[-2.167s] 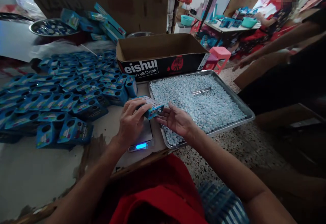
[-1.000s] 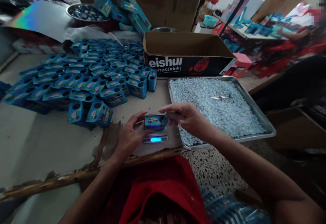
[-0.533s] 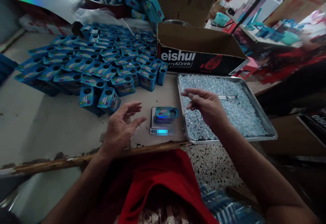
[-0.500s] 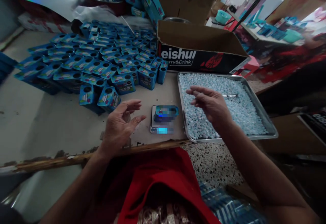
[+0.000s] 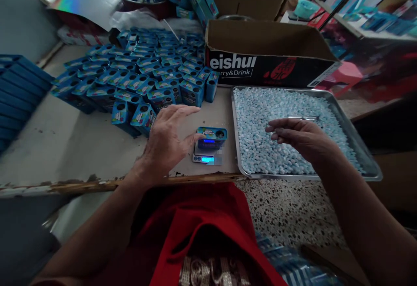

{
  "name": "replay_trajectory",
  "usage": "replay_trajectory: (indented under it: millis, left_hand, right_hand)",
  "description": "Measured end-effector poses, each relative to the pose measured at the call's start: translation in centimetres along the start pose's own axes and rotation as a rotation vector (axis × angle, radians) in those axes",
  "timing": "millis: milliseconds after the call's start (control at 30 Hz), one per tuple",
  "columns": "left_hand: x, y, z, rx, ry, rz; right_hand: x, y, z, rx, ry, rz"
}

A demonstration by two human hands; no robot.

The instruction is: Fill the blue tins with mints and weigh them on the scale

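Note:
A small blue box [image 5: 211, 133] with a round hole in its top stands on a small digital scale [image 5: 197, 159], whose display is lit. To its left is my left hand [image 5: 167, 134], with thumb and fingers spread and nothing between them. Its thumb tip is at the box's left edge; whether it touches I cannot tell. Over the metal tray [image 5: 238, 147] of pale blue and white pellets [image 5: 260, 121] hovers my right hand [image 5: 298, 136]. Its fingertips are pinched together, and anything between them is too small to make out. A thin metal utensil [image 5: 304, 118] lies on the pellets behind it.
Many similar blue boxes [image 5: 192, 93] crowd the table's back left. Behind the tray sits an open black carton [image 5: 273, 71]. A metal bowl [image 5: 143, 4] stands farther back, and stacked blue pieces [image 5: 19, 90] rise at far left. The table's worn wooden edge [image 5: 107, 185] runs along the front.
My left hand has come closer to the box on the scale, staying spread. My right hand has moved rightward over the pellets, its fingertips still together. The camera view has shifted slightly.

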State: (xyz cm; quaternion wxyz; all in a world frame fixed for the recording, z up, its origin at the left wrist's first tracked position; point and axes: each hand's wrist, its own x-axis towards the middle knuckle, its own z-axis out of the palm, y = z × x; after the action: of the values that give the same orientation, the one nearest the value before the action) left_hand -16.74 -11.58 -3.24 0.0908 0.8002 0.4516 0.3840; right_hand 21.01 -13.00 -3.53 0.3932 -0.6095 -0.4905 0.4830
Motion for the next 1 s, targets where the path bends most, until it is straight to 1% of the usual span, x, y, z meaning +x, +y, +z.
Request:
replay_trajectory:
  millis: [67,233,300,467,600,667,700,767,833,900,967,1000]
  left_hand:
    - [0.2,0.2,0.6,0.060,-0.050,0.029]
    - [0.4,1.1,2.0,0.113,-0.148,0.055]
    - [0.6,1.5,2.3,0.113,-0.190,0.073]
    - [1.0,1.6,3.2,0.105,-0.273,0.070]
    - [1.2,1.0,4.2,0.109,-0.402,0.032]
    - [1.2,0.6,4.5,0.099,-0.423,0.021]
    - [1.2,0.3,4.6,0.085,-0.414,0.014]
    - [1.2,-0.4,4.8,0.035,-0.376,-0.017]
    - [0.9,-1.2,5.2,-0.073,-0.340,-0.094]
    - [0.5,-1.9,5.8,-0.262,-0.344,-0.215]
    - [0.0,-2.2,6.4,-0.453,-0.344,-0.312]
    - [-0.1,-2.2,6.6,-0.507,-0.324,-0.319]
  right_hand:
    - [0.1,-0.3,0.2,-0.060,0.008,-0.049]
    - [0.1,-0.9,0.4,-0.478,0.124,-0.249]
    - [0.1,-1.0,0.3,-0.581,0.154,-0.291]
    - [0.7,-0.6,0.0,-0.721,0.177,-0.325]
    - [1.5,-0.2,0.1,-0.872,0.257,-0.324]
    - [1.6,-0.5,0.8,-0.860,0.270,-0.312]
    - [1.5,-0.9,1.3,-0.803,0.252,-0.307]
    - [1.1,-1.8,2.8,-0.651,0.169,-0.314]
    - [1.0,-2.8,4.5,-0.595,0.080,-0.347]
    - [1.3,-3.5,5.8,-0.724,0.026,-0.376]
    - [2.0,-3.5,6.5,-0.924,0.028,-0.387]
    - [2.3,-3.3,6.7,-0.979,0.048,-0.387]
